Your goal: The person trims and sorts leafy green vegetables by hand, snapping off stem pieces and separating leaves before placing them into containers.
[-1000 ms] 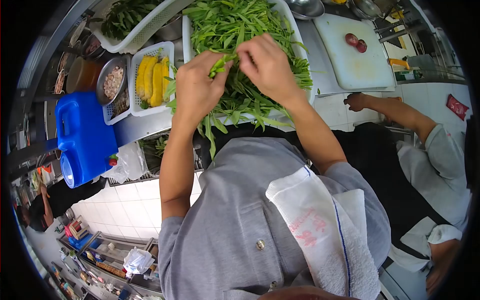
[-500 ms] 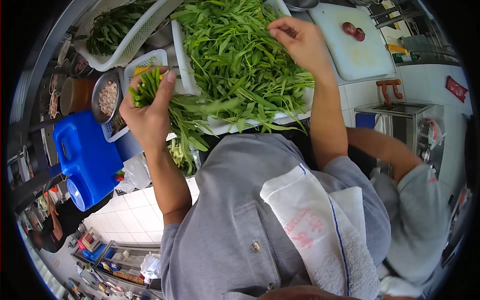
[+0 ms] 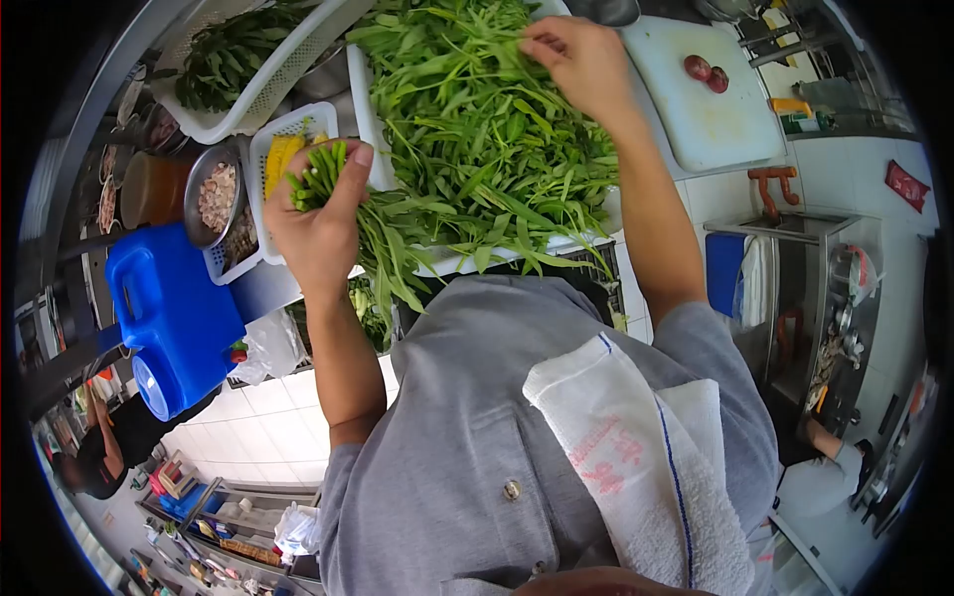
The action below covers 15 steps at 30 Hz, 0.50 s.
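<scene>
A bunch of leafy greens that look like water spinach (image 3: pixel 393 248) is gripped in my left hand (image 3: pixel 323 228). Its cut stem ends stick up past the thumb, and the leaves trail to the right over the tray's near edge. My right hand (image 3: pixel 591 74) is over the far right of a big heap of the same greens (image 3: pixel 477 129). Its fingers are pinched together at the leaves; a thin piece appears to be between the tips, partly hidden. The heap fills a white tray (image 3: pixel 368 114) in front of me.
To the right, a cutting board (image 3: pixel 701 119) bears two red onions (image 3: pixel 708 74). On the left are a white basket of dark greens (image 3: pixel 283 70), a small basket with yellow pieces (image 3: pixel 285 159), a metal bowl of chopped food (image 3: pixel 216 197) and a blue jug (image 3: pixel 174 308). Another person (image 3: pixel 825 472) is at lower right.
My left hand has shifted slightly right with its bunch. My right hand has moved a little left and up over the heap. The person on the right has moved away from beside me.
</scene>
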### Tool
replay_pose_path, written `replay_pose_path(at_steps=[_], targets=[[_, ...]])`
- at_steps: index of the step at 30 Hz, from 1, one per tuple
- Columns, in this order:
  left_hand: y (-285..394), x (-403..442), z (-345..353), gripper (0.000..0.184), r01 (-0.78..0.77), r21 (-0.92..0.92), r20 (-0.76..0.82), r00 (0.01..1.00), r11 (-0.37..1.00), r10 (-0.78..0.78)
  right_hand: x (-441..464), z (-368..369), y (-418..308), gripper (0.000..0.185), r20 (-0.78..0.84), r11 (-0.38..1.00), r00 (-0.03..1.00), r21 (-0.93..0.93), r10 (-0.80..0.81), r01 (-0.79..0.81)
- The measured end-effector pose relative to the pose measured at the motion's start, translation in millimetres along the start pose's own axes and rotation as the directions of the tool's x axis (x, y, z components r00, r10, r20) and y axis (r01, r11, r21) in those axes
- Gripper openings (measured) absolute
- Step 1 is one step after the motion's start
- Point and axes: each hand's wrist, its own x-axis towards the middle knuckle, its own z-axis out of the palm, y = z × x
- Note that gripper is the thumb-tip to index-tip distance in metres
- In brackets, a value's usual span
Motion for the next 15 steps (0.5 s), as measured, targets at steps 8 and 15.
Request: replay_pose_path(at_steps=[8, 15], targets=[[4, 2, 16, 0.014, -0.132, 0.051, -0.042, 0.99, 0.99, 0.134, -16, -33, -35, 0.014, -0.439, 0.783, 0.899, 0.562, 0.009, 0.267], [24, 7, 40, 0.018, -0.484, 0.228, 0.106, 0.875, 0.845, 0.473, -21, -39, -39, 0.02, -0.514, 0.576, 0.84, 0.745, 0.176, 0.335]])
